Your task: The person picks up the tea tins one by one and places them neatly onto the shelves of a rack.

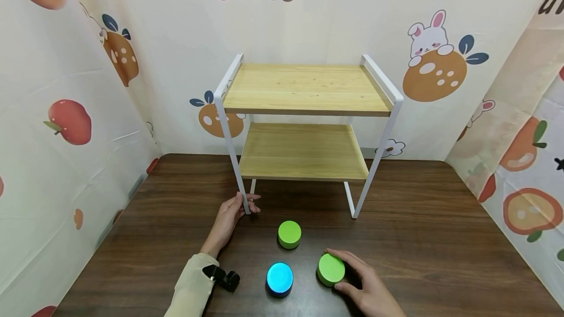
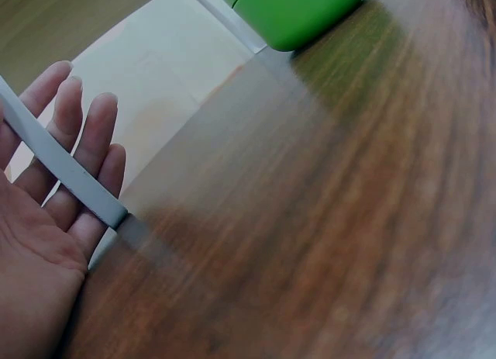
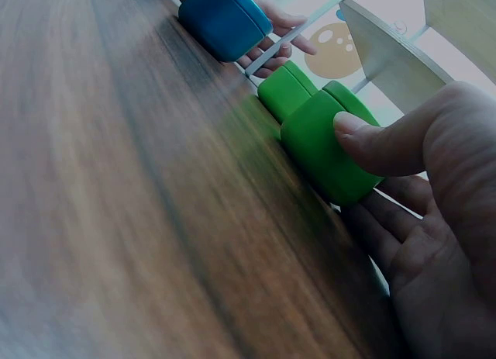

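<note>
Green near-right tub (image 1: 331, 269), likely light and stiff; right hand (image 1: 369, 285) pinches its sides, the best hold; left hand (image 1: 231, 215), fingers spread, touches the left shelf leg (image 1: 233, 160).

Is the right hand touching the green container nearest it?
Touching. In the right wrist view, the right hand lays its thumb against the side of the green container, with no gap between them.

A squat, round green tub (image 1: 331, 269) is sitting upright front right; behind, a white-framed shelf (image 1: 308, 87) is standing upright, showing two pale wooden tiers.
</note>
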A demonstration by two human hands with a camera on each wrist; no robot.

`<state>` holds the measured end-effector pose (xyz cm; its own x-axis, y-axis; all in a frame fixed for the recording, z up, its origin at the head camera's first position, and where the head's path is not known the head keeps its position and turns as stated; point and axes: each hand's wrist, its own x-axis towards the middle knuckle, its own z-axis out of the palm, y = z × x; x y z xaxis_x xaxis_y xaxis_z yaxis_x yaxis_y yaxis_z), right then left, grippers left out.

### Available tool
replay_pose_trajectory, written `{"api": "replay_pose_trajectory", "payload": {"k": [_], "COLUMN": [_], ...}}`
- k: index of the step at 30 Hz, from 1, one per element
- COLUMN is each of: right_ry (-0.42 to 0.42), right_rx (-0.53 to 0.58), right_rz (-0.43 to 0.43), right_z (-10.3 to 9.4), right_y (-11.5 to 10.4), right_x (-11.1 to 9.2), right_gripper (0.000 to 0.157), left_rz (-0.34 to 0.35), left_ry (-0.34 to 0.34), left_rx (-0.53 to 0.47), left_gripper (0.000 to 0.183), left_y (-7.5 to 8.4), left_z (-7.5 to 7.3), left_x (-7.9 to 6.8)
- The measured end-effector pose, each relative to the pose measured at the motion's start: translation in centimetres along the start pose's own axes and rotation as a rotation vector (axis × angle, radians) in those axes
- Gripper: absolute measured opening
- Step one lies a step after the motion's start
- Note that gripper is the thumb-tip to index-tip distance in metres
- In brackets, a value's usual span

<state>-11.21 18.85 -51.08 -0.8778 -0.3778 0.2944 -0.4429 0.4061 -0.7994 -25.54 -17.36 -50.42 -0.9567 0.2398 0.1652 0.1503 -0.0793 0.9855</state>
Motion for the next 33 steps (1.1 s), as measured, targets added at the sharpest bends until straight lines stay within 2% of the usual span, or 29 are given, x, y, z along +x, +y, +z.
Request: {"api": "replay_pose_trajectory", "payload": {"k": [15,20,29,33], "right_ry": [-0.002,0.005,0.028,0.022], "right_rx": [0.005,-0.012,-0.029,-0.021], "right_rz": [0.005,0.009,-0.032,-0.015], "right_z": [0.04,0.01,0.27,0.20], "right_y": [-0.08,-0.10,0.06,-0.03], "right_x": [-0.01,0.05,0.02,0.00], "right_gripper": [0.060,0.060,0.062,0.061], "left_rz": [-0.034,-0.040,-0.045,-0.048], "left_ry": [0.033,0.030,0.034,0.036], "left_rx": [0.030,0.039,0.054,0.055], "left_gripper": [0.070,0.069,0.073,0.071], "left_y": [0.04,0.24,0.21,0.12], "left_z": [0.09,0.04,-0.01,-0.03], "left_x": [-0.04,-0.08,0.06,0.06]}}
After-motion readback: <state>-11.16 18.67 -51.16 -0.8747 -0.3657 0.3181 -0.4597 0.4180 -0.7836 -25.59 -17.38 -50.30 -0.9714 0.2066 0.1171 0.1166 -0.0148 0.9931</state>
